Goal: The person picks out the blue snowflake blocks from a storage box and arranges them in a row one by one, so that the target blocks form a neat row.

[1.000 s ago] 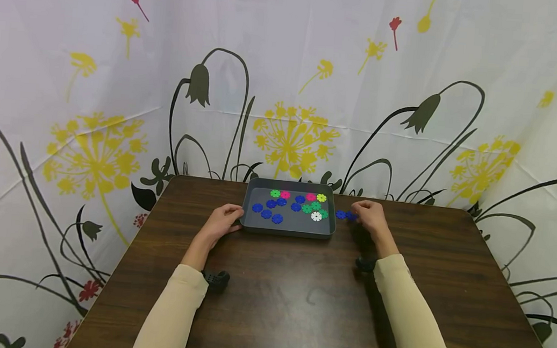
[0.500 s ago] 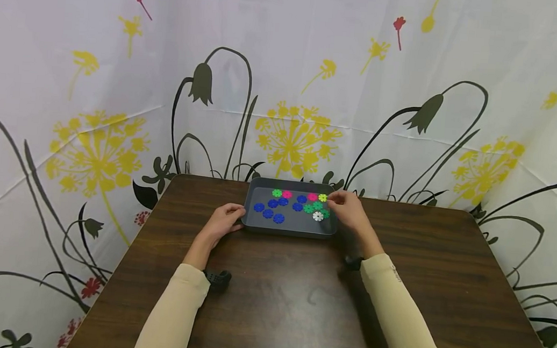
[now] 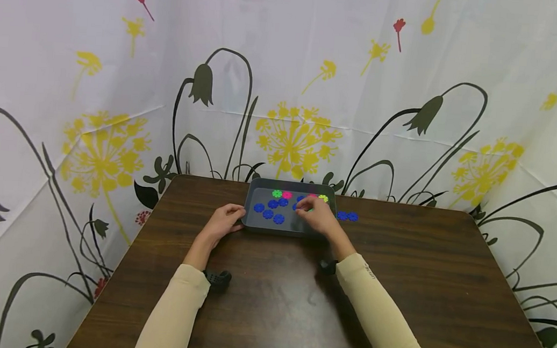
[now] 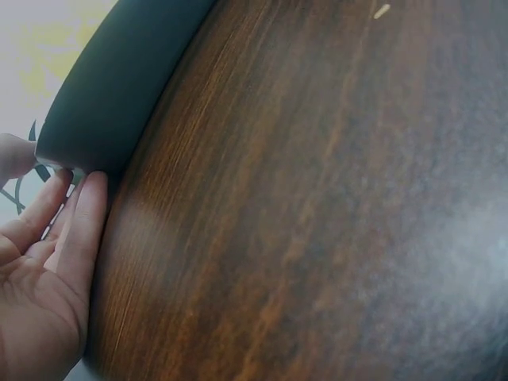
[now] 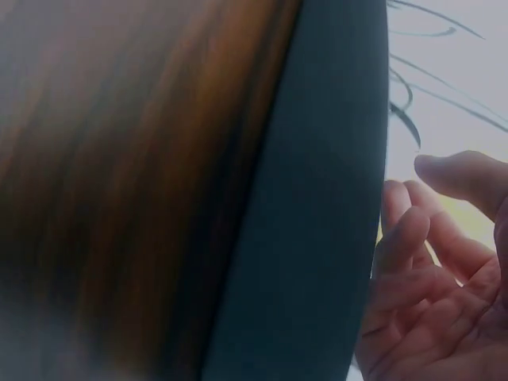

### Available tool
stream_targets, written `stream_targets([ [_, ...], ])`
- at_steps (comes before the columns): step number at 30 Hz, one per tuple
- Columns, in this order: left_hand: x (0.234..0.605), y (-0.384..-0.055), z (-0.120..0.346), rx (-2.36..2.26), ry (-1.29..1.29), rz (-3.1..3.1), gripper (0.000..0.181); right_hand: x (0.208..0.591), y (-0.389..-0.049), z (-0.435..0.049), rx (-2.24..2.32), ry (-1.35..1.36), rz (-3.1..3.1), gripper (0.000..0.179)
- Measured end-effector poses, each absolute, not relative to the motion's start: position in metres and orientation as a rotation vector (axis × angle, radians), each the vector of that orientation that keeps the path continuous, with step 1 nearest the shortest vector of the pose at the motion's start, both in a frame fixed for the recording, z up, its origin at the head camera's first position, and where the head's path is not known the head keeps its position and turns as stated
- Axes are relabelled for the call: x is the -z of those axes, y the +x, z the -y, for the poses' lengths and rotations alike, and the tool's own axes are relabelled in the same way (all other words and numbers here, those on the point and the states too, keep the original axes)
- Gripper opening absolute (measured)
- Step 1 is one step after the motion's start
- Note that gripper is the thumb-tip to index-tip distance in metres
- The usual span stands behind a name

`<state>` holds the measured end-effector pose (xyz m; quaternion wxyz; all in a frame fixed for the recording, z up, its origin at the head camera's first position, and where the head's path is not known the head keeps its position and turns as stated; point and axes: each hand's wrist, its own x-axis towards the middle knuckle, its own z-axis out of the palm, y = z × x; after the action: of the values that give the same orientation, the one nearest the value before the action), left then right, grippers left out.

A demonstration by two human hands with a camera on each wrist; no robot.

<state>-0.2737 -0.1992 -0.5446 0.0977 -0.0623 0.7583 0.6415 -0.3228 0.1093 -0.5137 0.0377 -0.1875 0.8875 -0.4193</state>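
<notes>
A dark grey tray lies at the far side of the table. My left hand grips its left end, thumb at the rim and fingers against the wall below, as the left wrist view shows. Several blue notched discs lie inside, along with a light green disc, a pink disc and a yellow disc. Over the tray's right half reaches my right hand, hiding some discs. Its fingertips are close to blue discs; in the right wrist view thumb and fingers stand apart, with no disc visible between them.
Two linked-looking blue discs lie on the wooden table just right of the tray. A white curtain with flower prints hangs directly behind the table's far edge.
My right hand has left the two blue discs on the table and moved left over the tray's rim, into its right half. My left hand has kept its grip.
</notes>
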Motion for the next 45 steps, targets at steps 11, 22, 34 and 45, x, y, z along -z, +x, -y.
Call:
stream_targets([
  [11, 0.541, -0.273, 0.198, -1.902, -0.188, -2.242, 0.048, 0.529, -0.318, -0.073, 1.272, -0.386, -2.694, 0.018],
  [22, 0.539, -0.272, 0.198, -1.904, -0.191, -2.237, 0.048, 0.53, -0.319, -0.058, 1.098, -0.284, -2.729, 0.031],
  [34, 0.538, -0.269, 0.197, -1.907, -0.2, -2.238, 0.047, 0.526, -0.318, -0.051, 0.957, -0.267, -2.775, 0.026],
  [45, 0.539, -0.272, 0.199, -1.912, -0.205, -2.217, 0.048, 0.527, -0.319, -0.052, 0.956, -0.264, -2.786, 0.025],
])
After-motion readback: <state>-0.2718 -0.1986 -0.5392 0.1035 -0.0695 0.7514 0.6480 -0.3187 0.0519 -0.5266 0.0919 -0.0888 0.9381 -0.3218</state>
